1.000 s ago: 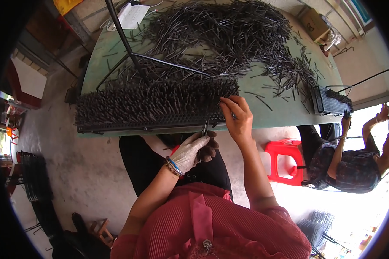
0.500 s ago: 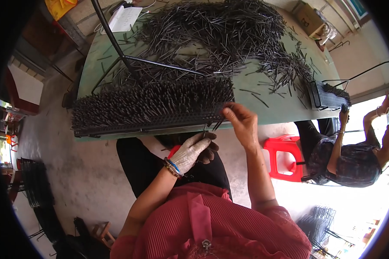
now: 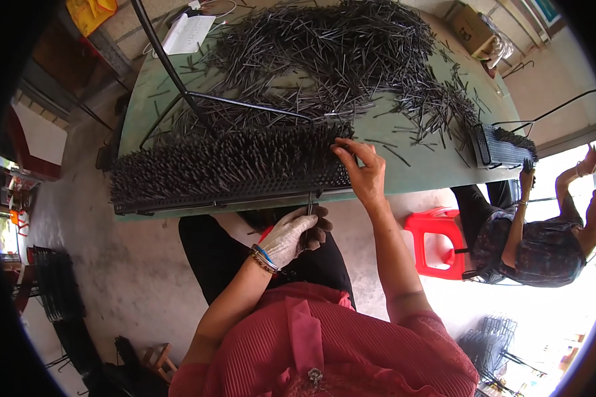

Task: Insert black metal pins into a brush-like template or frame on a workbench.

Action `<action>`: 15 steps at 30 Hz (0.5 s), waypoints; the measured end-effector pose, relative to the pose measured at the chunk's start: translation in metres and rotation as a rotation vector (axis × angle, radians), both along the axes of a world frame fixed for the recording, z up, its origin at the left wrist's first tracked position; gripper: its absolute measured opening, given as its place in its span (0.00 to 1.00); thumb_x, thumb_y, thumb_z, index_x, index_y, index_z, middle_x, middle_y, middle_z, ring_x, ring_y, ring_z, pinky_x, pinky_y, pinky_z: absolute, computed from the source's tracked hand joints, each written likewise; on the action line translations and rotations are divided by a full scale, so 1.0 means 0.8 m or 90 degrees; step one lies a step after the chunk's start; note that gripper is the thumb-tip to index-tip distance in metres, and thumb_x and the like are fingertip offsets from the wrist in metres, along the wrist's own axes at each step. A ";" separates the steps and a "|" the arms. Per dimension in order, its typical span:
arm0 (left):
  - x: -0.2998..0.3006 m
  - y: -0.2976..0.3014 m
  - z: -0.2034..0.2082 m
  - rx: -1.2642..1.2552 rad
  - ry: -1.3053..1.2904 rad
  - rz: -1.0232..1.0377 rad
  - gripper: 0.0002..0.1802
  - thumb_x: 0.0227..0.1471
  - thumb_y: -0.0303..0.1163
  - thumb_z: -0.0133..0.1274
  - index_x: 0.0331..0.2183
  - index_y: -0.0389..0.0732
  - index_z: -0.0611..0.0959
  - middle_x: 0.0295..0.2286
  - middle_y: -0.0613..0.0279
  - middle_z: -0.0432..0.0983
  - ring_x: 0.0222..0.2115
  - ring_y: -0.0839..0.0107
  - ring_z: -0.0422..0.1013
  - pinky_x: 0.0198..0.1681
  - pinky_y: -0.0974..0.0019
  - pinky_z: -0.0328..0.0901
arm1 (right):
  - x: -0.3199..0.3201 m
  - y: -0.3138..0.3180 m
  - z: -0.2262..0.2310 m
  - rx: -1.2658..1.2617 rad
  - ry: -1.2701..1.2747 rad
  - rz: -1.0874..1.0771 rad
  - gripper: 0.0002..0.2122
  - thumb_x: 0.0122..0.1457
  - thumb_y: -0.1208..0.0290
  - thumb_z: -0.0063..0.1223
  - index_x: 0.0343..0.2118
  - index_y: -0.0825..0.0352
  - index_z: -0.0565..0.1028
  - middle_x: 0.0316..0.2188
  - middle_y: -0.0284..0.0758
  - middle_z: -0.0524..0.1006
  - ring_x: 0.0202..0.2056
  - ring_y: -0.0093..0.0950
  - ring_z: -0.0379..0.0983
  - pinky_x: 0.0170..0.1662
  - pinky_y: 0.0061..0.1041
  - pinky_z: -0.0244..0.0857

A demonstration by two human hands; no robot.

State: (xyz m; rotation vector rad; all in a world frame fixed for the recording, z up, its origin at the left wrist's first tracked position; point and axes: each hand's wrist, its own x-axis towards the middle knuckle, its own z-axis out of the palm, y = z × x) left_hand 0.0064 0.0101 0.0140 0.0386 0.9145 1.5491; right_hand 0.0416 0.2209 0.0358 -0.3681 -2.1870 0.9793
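Observation:
A long black perforated rack (image 3: 245, 194) lies along the table's near edge, packed with upright black strips (image 3: 232, 153). My bare right hand (image 3: 363, 173) is at the rack's right end, thumb and forefinger pinched on what looks like a black strip, mostly hidden by the fingertips. Below the table edge, my left hand (image 3: 290, 238), in a pale glove with dark fingertips, is closed around thin strips; one end (image 3: 310, 200) sticks up from it.
Loose black strips (image 3: 331, 59) heap across the green table (image 3: 417, 162). A black metal frame (image 3: 245, 104) rises behind the rack. At right, another person's hand (image 3: 527, 175) touches a second rack (image 3: 500, 149); a red stool (image 3: 437, 241) stands between us.
My right hand has moved up and slightly left from the rack's near edge to the top of its right end. My left hand has shifted slightly down and left, still closed.

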 end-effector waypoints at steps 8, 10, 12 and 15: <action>0.001 0.002 -0.007 -0.010 -0.026 0.002 0.15 0.61 0.31 0.44 0.47 0.36 0.74 0.34 0.58 0.78 0.28 0.74 0.75 0.30 0.74 0.69 | -0.003 -0.008 -0.007 0.035 0.028 0.005 0.11 0.51 0.79 0.62 0.39 0.67 0.81 0.34 0.33 0.82 0.35 0.25 0.76 0.45 0.25 0.63; 0.000 0.002 -0.005 -0.011 -0.012 -0.003 0.15 0.61 0.31 0.44 0.47 0.36 0.74 0.34 0.58 0.78 0.28 0.75 0.75 0.30 0.74 0.69 | -0.004 -0.009 -0.008 0.053 0.040 0.004 0.11 0.50 0.79 0.62 0.39 0.66 0.81 0.34 0.33 0.82 0.35 0.27 0.76 0.45 0.26 0.64; -0.001 0.002 -0.004 -0.010 -0.011 -0.005 0.14 0.61 0.31 0.44 0.47 0.36 0.74 0.34 0.58 0.78 0.28 0.75 0.75 0.29 0.74 0.69 | -0.004 -0.008 -0.010 0.172 0.059 0.027 0.12 0.49 0.80 0.62 0.40 0.66 0.80 0.35 0.33 0.82 0.36 0.29 0.76 0.44 0.27 0.65; -0.001 0.002 -0.003 -0.008 -0.009 -0.006 0.14 0.62 0.31 0.44 0.47 0.37 0.74 0.34 0.58 0.78 0.28 0.75 0.75 0.29 0.74 0.69 | -0.004 -0.010 -0.005 0.246 0.055 0.028 0.12 0.49 0.80 0.62 0.39 0.66 0.80 0.35 0.33 0.81 0.36 0.30 0.75 0.43 0.28 0.65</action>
